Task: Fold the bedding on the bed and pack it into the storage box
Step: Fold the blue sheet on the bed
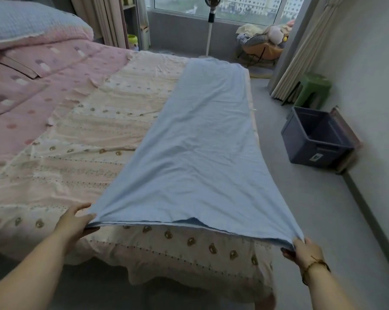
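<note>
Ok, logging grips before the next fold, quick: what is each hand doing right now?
Left hand: closed on the near left corner of the blue sheet.
Right hand: closed on the sheet's near right corner.

Blue sheet [200, 148], frame centre: thin matt cloth, lightly creased. Cream bedspread [95, 139] beneath: matt printed cloth. Pink quilt [27, 86], upper left: textured cloth. Storage box [316, 139], right: smooth dark plastic. Green stool [314, 86]: plastic.
</note>
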`<state>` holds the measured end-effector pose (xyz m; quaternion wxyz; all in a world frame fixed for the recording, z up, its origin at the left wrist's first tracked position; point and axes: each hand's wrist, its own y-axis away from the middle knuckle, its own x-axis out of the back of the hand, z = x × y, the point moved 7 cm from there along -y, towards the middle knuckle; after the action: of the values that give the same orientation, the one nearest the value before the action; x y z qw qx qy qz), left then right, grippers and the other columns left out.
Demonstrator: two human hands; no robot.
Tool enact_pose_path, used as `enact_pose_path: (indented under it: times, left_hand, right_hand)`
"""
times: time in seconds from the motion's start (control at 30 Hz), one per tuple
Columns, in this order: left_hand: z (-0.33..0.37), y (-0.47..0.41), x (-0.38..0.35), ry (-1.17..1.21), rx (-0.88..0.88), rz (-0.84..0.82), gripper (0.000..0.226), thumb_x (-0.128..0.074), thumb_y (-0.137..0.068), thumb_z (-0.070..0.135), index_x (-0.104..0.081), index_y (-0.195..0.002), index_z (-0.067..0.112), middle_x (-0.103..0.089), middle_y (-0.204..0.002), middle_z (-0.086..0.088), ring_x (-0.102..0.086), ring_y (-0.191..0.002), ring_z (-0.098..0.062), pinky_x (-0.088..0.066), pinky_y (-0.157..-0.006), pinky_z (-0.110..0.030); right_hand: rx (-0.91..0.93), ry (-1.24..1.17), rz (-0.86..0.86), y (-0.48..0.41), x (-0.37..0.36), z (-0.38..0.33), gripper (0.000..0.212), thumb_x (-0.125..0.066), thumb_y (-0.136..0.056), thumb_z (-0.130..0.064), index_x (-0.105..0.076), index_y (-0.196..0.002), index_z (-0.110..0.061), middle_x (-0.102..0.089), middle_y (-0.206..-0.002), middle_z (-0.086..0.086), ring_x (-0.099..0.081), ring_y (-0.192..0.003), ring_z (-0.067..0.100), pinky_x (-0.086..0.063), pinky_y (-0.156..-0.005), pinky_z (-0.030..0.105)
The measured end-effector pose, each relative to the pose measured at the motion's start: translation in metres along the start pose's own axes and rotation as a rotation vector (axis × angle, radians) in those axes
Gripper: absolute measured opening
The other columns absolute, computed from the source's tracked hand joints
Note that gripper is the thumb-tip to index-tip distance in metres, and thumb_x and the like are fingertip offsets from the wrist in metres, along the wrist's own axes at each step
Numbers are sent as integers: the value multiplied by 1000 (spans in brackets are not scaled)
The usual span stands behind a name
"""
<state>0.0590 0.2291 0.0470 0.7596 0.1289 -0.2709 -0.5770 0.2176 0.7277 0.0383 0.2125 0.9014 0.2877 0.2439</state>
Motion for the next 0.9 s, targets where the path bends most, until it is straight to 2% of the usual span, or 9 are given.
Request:
enact_pose_path:
  times: [0.1,0.2,0.33,0.43,0.5,0.63,0.77,0.83,0.9]
  left_hand:
    - [-34,5,-3,-91,76,-18,34,-46,-91,-8,-46,-124,-2,-46,-126,-26,-48,-95,-36,-52,-42,-19]
    - [-59,9,-4,-229,136,37,39,-50,-89,-7,-46,-127,-8,-48,-127,-30,-49,-108,-45,-50,-76,-29]
    - [-41,-4,-18,-130,97,2,46,-45,-90,-11,-41,-134,-3,-44,-132,-28,-50,-100,-37,-52,-56,-24]
    - [-3,-12,-33,-16,26,-44,42,-36,-93,-10,-44,-133,0,-45,-131,-22,-48,-98,-32,-54,-61,-26]
    - [23,-9,-40,36,-19,-81,40,-26,-94,-11,-49,-127,-6,-44,-134,-25,-47,-98,-29,-49,-79,-31]
    - [52,-3,-29,181,-79,-53,46,-18,-88,-17,-48,-124,-13,-41,-135,-27,-51,-91,-25,-44,-82,-29]
    - [-23,-4,-1,-52,93,54,47,-21,-86,-19,-49,-124,-12,-44,-132,-25,-46,-108,-37,-48,-86,-31]
    - [-56,-5,-4,-140,160,63,46,-23,-86,-18,-54,-119,-11,-47,-130,-25,-48,-107,-38,-53,-83,-37]
    - [-65,-6,-16,-144,173,63,38,-34,-87,-14,-58,-116,-10,-47,-132,-28,-49,-113,-41,-43,-98,-46]
  right_hand:
    - [-100,79,23,-7,10,41,30,-34,-94,4,-43,-120,15,-50,-89,23,-47,-55,31,-37,-22,20]
    - [-193,144,22,-9,8,71,21,-38,-94,3,-47,-109,14,-51,-91,27,-51,-36,30,-36,-21,20]
    - [-214,160,-13,-13,-3,63,15,-38,-95,1,-45,-106,9,-50,-66,16,-50,-41,26,-36,-22,20]
    - [-74,166,-41,-21,-20,27,21,-41,-93,-1,-49,-110,11,-56,-79,19,-55,-63,33,-52,-44,28]
    - [65,130,-29,-20,-28,-1,30,-44,-93,-2,-50,-118,12,-57,-100,21,-55,-82,35,-56,-67,38]
    - [289,-205,18,-3,-11,-52,28,-43,-95,-4,-50,-122,0,-54,-86,7,-57,-63,16,-50,-44,11]
    - [137,132,-23,3,6,9,17,-46,-93,-4,-53,-95,11,-52,-76,14,-47,-53,24,-38,-29,11]
    - [34,235,-56,3,8,46,26,-44,-93,-1,-52,-99,23,-50,-64,12,-46,-50,23,-35,-26,14]
    - [-19,240,-60,-2,10,55,30,-38,-95,0,-47,-110,24,-50,-61,12,-49,-44,26,-37,-25,16]
